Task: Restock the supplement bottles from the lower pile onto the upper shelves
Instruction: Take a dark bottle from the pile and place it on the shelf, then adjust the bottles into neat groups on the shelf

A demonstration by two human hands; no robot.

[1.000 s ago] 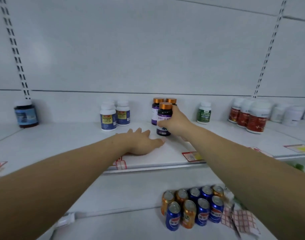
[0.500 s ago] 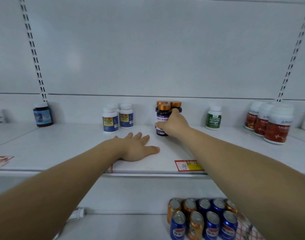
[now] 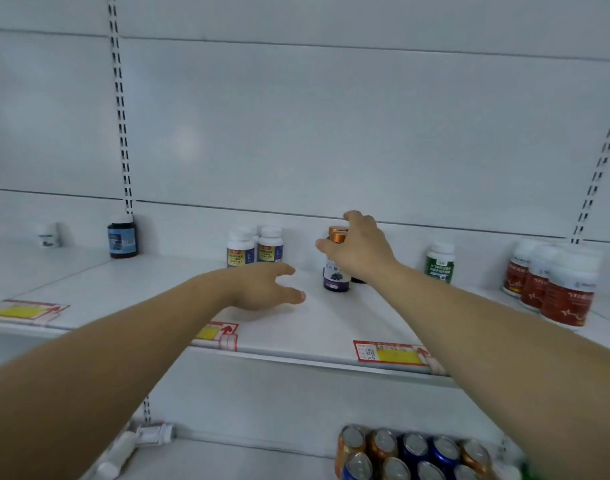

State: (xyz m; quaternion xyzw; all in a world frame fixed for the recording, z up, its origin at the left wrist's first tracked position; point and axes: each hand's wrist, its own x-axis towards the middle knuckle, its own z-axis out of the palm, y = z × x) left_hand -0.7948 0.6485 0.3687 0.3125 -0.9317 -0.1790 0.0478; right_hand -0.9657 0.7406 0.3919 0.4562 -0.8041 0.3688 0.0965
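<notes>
Head view: one dark purple copper-capped supplement bottle point(image 3: 336, 271) is gripped by the right hand point(image 3: 357, 251); the left hand point(image 3: 262, 287) is held spread above the white metal shelf point(image 3: 314, 327); two white blue-labelled bottles point(image 3: 255, 247) are seen.

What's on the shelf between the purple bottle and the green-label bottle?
Head view: only the right hand, gripping the purple bottle; shelf bare up to the green-label bottle.

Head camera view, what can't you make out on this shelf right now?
- Dark purple-labelled bottle with a copper cap: the right hand covers its upper half, so the grip is unclear.
- Bottles behind it: hidden by that hand.
- Blue and gold drink cans: cut off by the bottom edge.
- Small white bottle at far left: too blurred to read.
- Left hand: shelf contact unclear.
</notes>
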